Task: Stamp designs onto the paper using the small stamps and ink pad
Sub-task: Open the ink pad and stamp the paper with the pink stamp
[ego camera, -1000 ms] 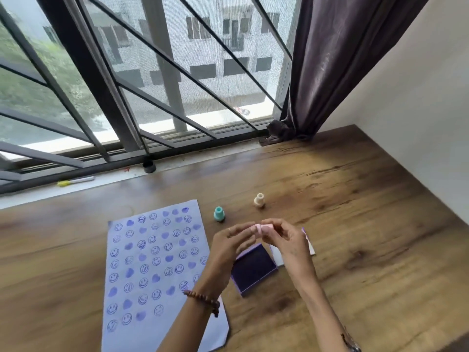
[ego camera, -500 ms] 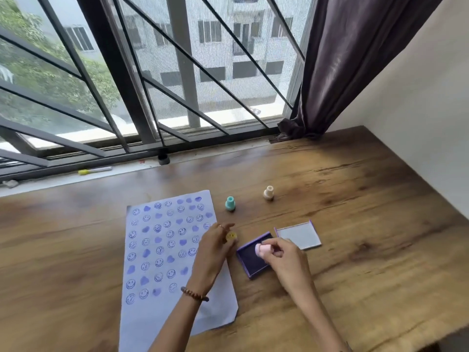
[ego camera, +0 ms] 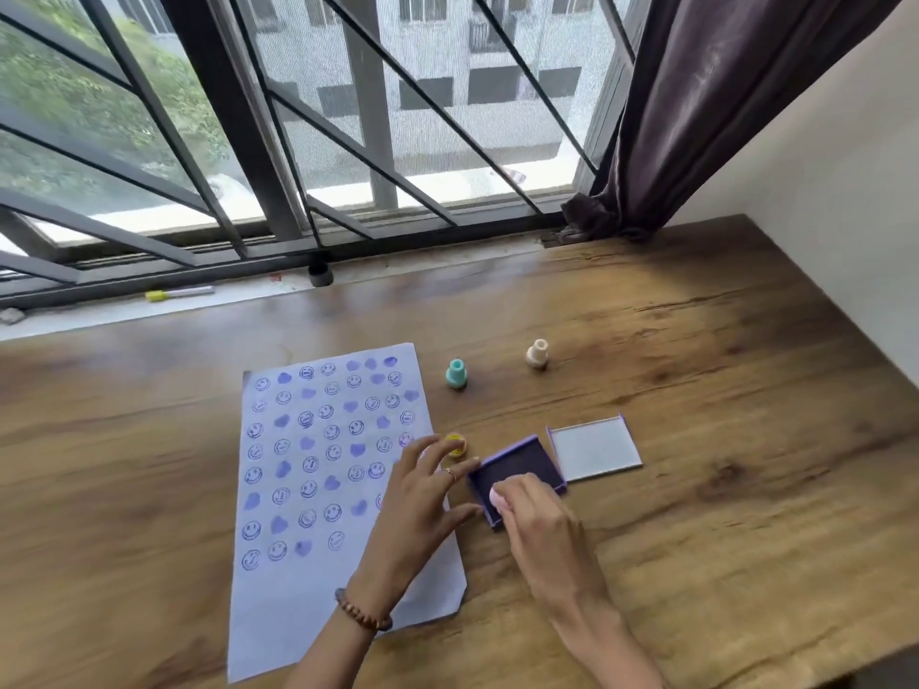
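A white paper (ego camera: 318, 564) covered with purple smiley and heart prints lies on the wooden table. To its right sits the open purple ink pad (ego camera: 522, 467), its lid (ego camera: 594, 449) beside it. My right hand (ego camera: 534, 522) holds a small pink stamp (ego camera: 496, 497) pressed down on the pad's near corner. My left hand (ego camera: 422, 494) rests over the paper's right edge, fingers spread, touching the ink pad's left side. A yellow stamp (ego camera: 455, 444) stands just beyond its fingertips. A teal stamp (ego camera: 456, 374) and a cream stamp (ego camera: 537, 354) stand farther back.
The wooden table (ego camera: 721, 400) meets a window sill with a yellow-capped marker (ego camera: 179, 293) and a small black cap (ego camera: 321, 275). A dark curtain (ego camera: 706, 106) hangs at the back right. A white wall (ego camera: 845, 201) borders the table's right side.
The pink stamp came down from in front of me onto the ink pad in my right hand. My left hand let go of it and settled by the pad and yellow stamp.
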